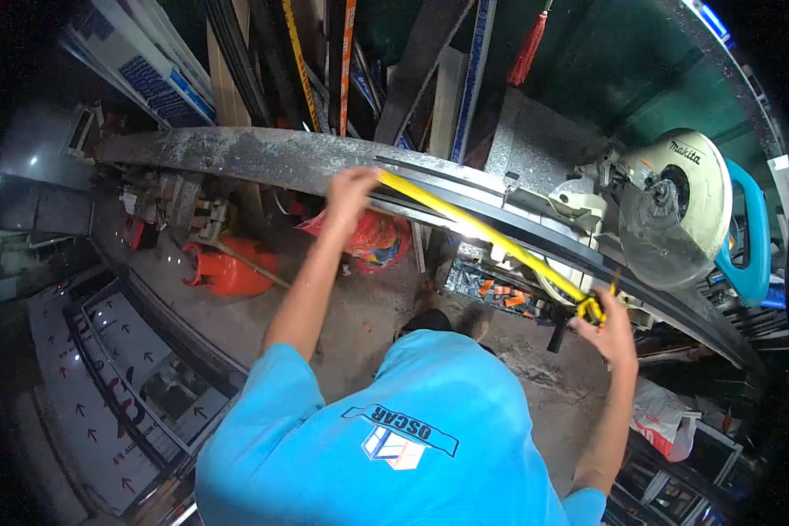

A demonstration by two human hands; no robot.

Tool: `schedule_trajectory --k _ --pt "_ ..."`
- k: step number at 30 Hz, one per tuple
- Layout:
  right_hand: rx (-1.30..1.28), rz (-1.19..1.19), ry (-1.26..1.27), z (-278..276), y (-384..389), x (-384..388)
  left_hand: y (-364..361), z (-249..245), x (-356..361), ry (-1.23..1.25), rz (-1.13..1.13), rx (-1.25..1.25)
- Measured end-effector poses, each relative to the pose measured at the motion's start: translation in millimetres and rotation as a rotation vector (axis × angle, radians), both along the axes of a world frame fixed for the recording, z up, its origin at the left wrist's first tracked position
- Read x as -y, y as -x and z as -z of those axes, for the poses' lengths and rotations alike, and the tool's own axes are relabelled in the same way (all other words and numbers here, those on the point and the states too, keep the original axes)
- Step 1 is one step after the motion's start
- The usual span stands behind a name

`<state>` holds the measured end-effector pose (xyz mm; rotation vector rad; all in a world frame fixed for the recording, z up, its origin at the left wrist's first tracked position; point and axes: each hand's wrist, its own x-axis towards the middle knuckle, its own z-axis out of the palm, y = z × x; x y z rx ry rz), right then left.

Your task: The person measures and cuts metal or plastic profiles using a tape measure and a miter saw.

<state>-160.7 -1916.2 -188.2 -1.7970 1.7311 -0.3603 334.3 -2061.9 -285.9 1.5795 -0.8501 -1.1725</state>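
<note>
A yellow tape measure (491,235) is drawn out between my hands, its blade slanting down to the right along a dark metal profile (535,230). The free end of the blade is pinched in my left hand (351,195), at the near edge of the long narrow bench (237,149). My right hand (611,331) grips the black and yellow case, low in front of the miter saw. The profile lies lengthwise on the bench and runs under the front of the Makita miter saw (671,210), which has a teal handle.
Below the bench are an orange gas cylinder (232,266), a red bag (379,241) and a bin of orange and black offcuts (500,289). Long profiles (344,66) lean behind it. Framed panels (123,377) stand at left, a white plastic bag (664,419) at right.
</note>
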Motion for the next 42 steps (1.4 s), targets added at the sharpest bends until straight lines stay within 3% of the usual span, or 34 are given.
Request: schedule_trajectory --k 1,3,5,7,8,9,10,11,12,13,15,16,18,19,21,23,25,27,29,31,33,39,42 --pt "0.067 0.07 -0.002 6.1 21.4 -1.9 -23.4 12.2 11.9 -0.036 -0.113 -0.043" --pt "-0.326 -0.099 0.197 21.2 76.3 2.4 -42.3 29.7 27.4 -0.038 -0.18 0.018" --pt "-0.121 0.029 0.048 12.6 94.9 17.3 -40.0 43.8 32.2 -0.028 -0.183 0.048" --pt "-0.182 -0.071 0.265 13.0 109.2 26.4 -33.1 65.4 35.6 -0.002 -0.187 0.064" --pt "-0.206 -0.071 0.178 13.5 117.5 34.8 -29.8 69.8 35.5 0.037 -0.225 0.048" --pt "-0.221 -0.032 -0.072 4.1 117.3 44.8 -25.8 66.2 34.3 0.044 -0.256 0.102" --pt "-0.19 -0.077 0.074 15.3 125.0 46.2 -33.0 79.6 37.1 0.083 -0.242 0.263" --pt "0.181 0.122 0.032 55.3 155.5 52.3 -28.2 72.5 32.7 0.096 -0.246 0.254" --pt "-0.165 -0.084 0.173 17.1 123.9 53.2 -24.2 70.2 32.0 0.1 -0.28 0.245" --pt "-0.281 -0.257 0.478 22.8 128.9 59.6 -23.7 69.1 30.6 0.109 -0.278 0.262" --pt "-0.276 -0.08 0.146 24.5 130.7 68.4 -29.0 73.4 29.4 0.067 -0.251 0.435" --pt "-0.267 -0.076 0.149 26.1 130.4 72.6 -22.7 74.0 27.4 0.071 -0.249 0.443" --pt "-0.373 -0.117 0.021 26.8 132.1 83.1 6.7 52.4 14.4 0.204 -0.492 1.228" --pt "-0.366 -0.113 0.027 30.8 135.7 88.3 21.7 39.4 12.4 0.213 -0.493 1.234" --pt "-0.4 -0.172 0.133 46.4 143.9 92.9 57.7 14.1 6.1 0.499 -0.276 1.166" --pt "-0.419 -0.208 0.175 50.8 147.2 91.0 117.3 -5.2 -2.0 0.624 0.123 0.818" --pt "-0.242 -0.24 0.178 42.6 145.8 94.2 179.8 -15.1 -13.1 0.76 0.329 0.957" --pt "-0.271 -0.247 0.054 30.6 143.0 99.5 224.7 -22.6 -17.7 0.798 0.502 0.937" --pt "-0.403 -0.218 -0.112 27.3 142.4 101.2 245.9 -12.1 -13.2 0.759 0.562 0.954" --pt "-0.399 -0.23 -0.01 35.0 151.2 99.0 255.0 -2.5 -9.8 0.756 0.564 0.985" --pt "-0.289 -0.172 -0.051 27.9 153.7 98.2 261.2 -3.1 -12.5 0.533 0.642 1.109" --pt "-0.401 -0.171 -0.111 5.8 192.3 96.9 263.5 -3.1 -14.1 0.529 0.613 1.05" --pt "-0.304 -0.093 -0.077 36.9 272.7 88.3 263.2 3.8 -14.6 0.589 0.545 1.057"
